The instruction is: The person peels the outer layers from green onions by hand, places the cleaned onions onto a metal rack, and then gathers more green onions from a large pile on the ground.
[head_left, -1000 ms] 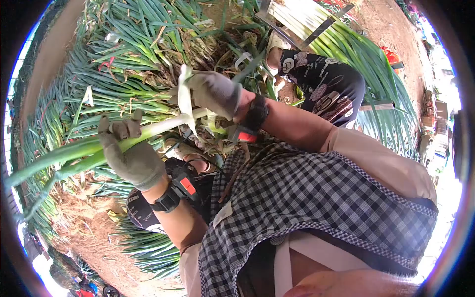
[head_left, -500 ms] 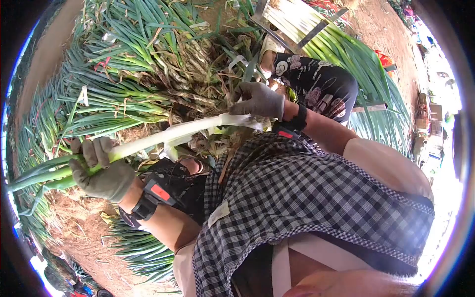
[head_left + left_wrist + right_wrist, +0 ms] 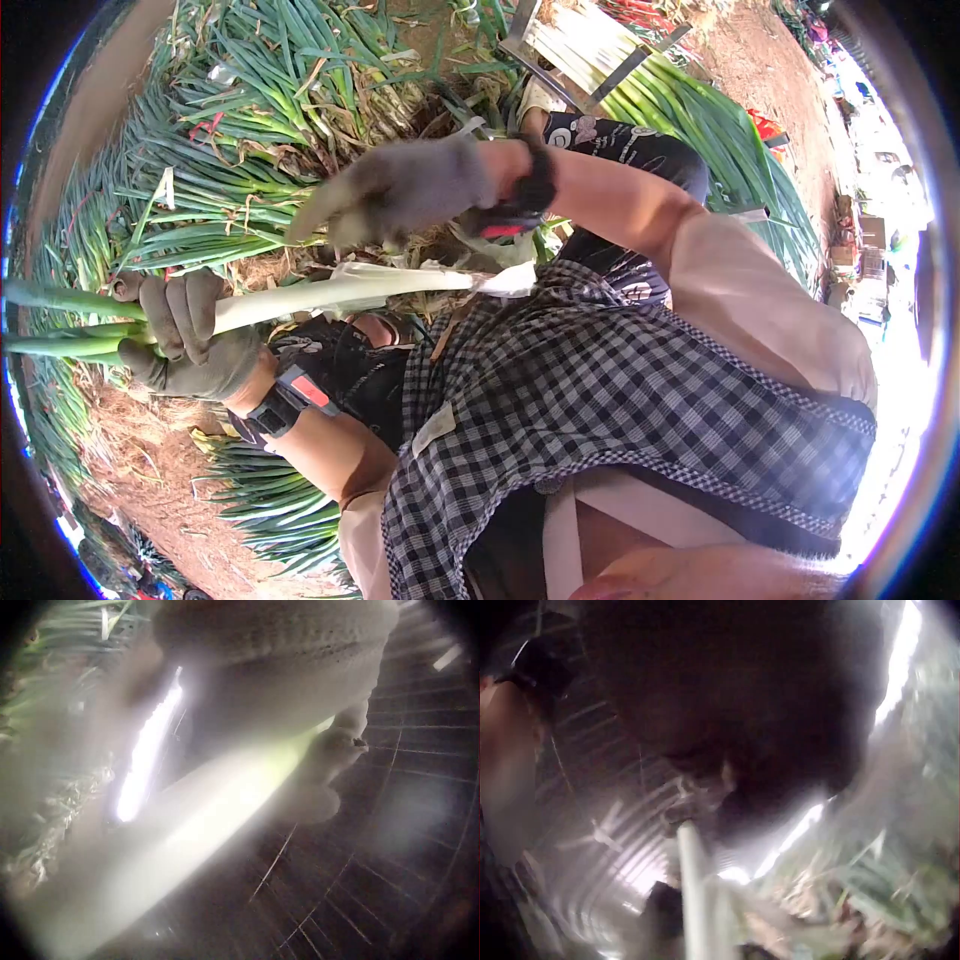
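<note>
My gloved left hand (image 3: 190, 335) grips a long green onion (image 3: 390, 287) where the white shaft meets the green leaves. The leaves run off to the left, while the shaft points right and ends in a pale root end by the apron. Loose pale skin hangs along the shaft. In the left wrist view the shaft (image 3: 202, 825) passes under the gloved fingers. Blurred by motion, my gloved right hand (image 3: 405, 195) is above the shaft, fingers stretched leftward and apart from it. The right wrist view shows that hand (image 3: 735, 697) dark, with a pale stalk (image 3: 692, 892) below.
Unpeeled green onions (image 3: 220, 170) lie heaped across the far left side. At the upper right, clean onions (image 3: 640, 80) lie in a metal frame (image 3: 545, 70). Another bunch (image 3: 280, 500) is on the ground at lower left. A checked apron (image 3: 600, 400) covers the lap.
The right hand went from a strip of skin over the shaft to the root end, then swung back left above the shaft. The left hand moved left and its fingers closed round the onion.
</note>
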`<state>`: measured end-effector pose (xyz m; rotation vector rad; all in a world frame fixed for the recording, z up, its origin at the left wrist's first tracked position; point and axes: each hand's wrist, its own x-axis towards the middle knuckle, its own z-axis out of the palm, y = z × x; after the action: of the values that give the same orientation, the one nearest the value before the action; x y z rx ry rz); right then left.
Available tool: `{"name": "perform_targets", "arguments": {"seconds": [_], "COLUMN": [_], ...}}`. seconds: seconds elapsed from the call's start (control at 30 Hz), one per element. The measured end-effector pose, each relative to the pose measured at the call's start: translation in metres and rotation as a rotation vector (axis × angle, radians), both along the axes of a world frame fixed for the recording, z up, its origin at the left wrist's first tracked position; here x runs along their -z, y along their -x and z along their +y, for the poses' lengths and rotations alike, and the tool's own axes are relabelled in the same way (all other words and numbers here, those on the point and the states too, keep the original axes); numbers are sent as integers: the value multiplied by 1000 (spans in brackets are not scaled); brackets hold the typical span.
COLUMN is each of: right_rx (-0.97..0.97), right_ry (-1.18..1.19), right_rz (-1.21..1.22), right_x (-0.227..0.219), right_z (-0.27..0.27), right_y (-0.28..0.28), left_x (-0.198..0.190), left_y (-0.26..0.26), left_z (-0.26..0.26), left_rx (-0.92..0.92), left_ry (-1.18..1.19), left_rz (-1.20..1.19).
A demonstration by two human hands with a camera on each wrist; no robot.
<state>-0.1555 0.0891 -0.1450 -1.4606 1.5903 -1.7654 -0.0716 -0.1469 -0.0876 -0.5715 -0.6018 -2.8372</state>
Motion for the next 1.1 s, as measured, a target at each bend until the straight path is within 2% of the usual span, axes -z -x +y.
{"name": "perform_targets", "arguments": {"seconds": [0.03, 0.1, 0.13, 0.2, 0.27, 0.3, 0.33, 0.37, 0.4, 0.47, 0.5, 0.57, 0.63, 0.7, 0.73, 0.77, 0.83, 0.87, 0.9, 0.97, 1.0, 1.03, 1.1], "right_rx": [-247, -353, -290, -312, -35, 17, 41, 189, 287, 503, 612, 459, 272, 10, -85, -93, 0, 93, -71, -154, -167, -350, -537], "right_ry": [93, -295, -526, -486, -867, -1140, -1159, -1205, -1157, -974, -835, -268, -307, -465, -692, -694, -474, -313, -415, -384, -385, -173, 35], "right_rz": [-202, -80, -260, -276, -172, -122, 150, 214, 471, 422, 142, 141, 58, -217, -173, -159, -193, -52, -449, -535, -524, -411, -293], "right_x": [-10, 4, 1, 52, 89, 120, 139, 157, 146, 85, 55, 43, 32, 26, 21, 19, 19, 28, -14, -19, -8, 15, 24], "right_z": [-10, -35, -29, -14, 20, 41, 65, 83, 89, 87, 77, 69, 50, 35, 25, 15, -9, -27, -33, -45, -54, -64, -70], "right_y": [-6, -10, -14, -7, -2, 3, 6, 9, 13, 11, 9, 3, -38, -70, -65, -57, -43, -32, -27, -21, -21, -23, -28], "left_x": [-1, -3, -5, -7, -9, -10, -5, 1, 2, 2, 2, -1, -3, -14, -9, -21, -36, -21, -5, -8, -12, -7, 12], "left_y": [-1, -2, -4, -9, -13, -17, -16, -15, -14, -13, -11, -7, 1, 8, 15, 17, 29, 44, 60, 80, 87, 96, 98], "left_z": [2, 4, 3, -5, -14, -14, -20, -28, -26, -15, -13, -18, -34, -49, -82, -58, -37, -58, -85, -103, -114, -130, -149], "left_rx": [-1, -32, -36, -12, 14, -41, -45, -52, -53, -125, -113, -104, -122, -301, -190, -562, -543, -310, -81, 49, 110, 84, -198], "left_ry": [-1, -40, -46, -82, -131, -107, -94, -82, -84, -42, -42, -60, -135, -65, -21, 206, 210, 285, 360, 278, 266, 282, 242], "left_rz": [2, 23, 32, 68, 90, 75, 76, 80, 80, 10, 11, -28, -38, -124, -56, -203, -382, -316, -246, -173, -176, -174, -392]}}
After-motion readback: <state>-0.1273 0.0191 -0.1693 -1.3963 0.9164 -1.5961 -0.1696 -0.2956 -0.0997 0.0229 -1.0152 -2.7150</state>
